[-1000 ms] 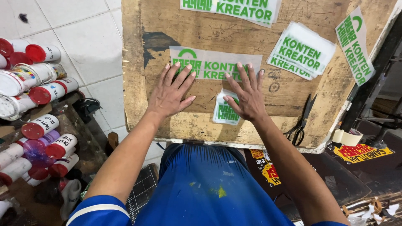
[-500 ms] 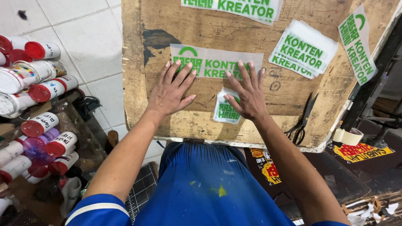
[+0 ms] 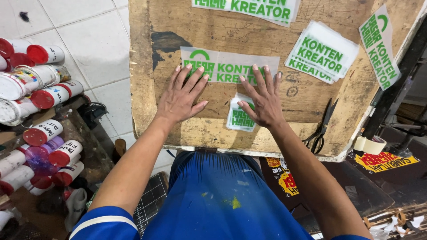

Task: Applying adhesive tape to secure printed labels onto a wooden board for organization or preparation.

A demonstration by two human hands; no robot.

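both hands lay flat, fingers spread: left hand (image 3: 180,100) on the long film strip (image 3: 229,66), right hand (image 3: 262,102) over the small sticker (image 3: 239,119) on the wooden surface (image 3: 147,111). the film looked thin, floppy, probably best lifted by an edge.

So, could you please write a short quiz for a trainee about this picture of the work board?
1. True or false: both hands lie flat and open on the wooden board.
2. Which tool lies at the board's right edge? A) scissors B) hammer C) brush
3. What lies partly under the right hand?

Key
1. True: the left hand and the right hand are spread flat, fingertips on the long clear strip with green print.
2. A: black scissors lie there, near a roll of tape.
3. A small clear sheet with green print.
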